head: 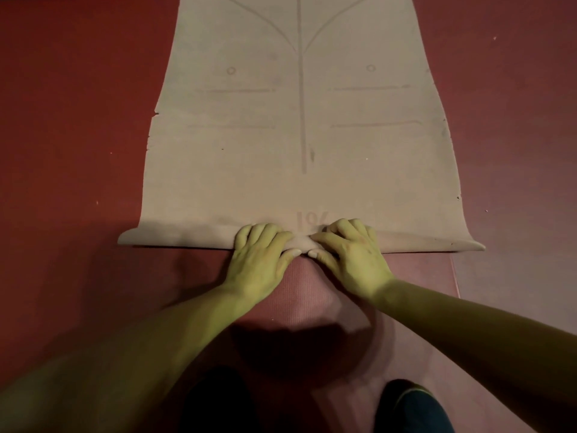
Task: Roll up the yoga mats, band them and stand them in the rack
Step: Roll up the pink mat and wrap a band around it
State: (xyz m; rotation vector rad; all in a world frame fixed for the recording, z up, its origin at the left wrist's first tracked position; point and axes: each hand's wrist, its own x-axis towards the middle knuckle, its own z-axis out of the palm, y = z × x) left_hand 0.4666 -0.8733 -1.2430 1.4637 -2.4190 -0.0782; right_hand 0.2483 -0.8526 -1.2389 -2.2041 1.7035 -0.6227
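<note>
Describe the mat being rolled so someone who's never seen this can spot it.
On the red floor, two mats lie stacked ahead of the person. The one meant is the top, beige mat, its near edge curled up under the left hand and right hand. Unlike the ribbed maroon mat beneath, it bears printed alignment lines.

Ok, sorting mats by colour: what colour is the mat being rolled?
The mat is greyish beige with faint darker lines; head view.

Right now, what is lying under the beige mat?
A pink ribbed mat shows just before the rolled near edge of the beige mat, which the left hand and right hand grip. How far it continues underneath is covered.
</note>
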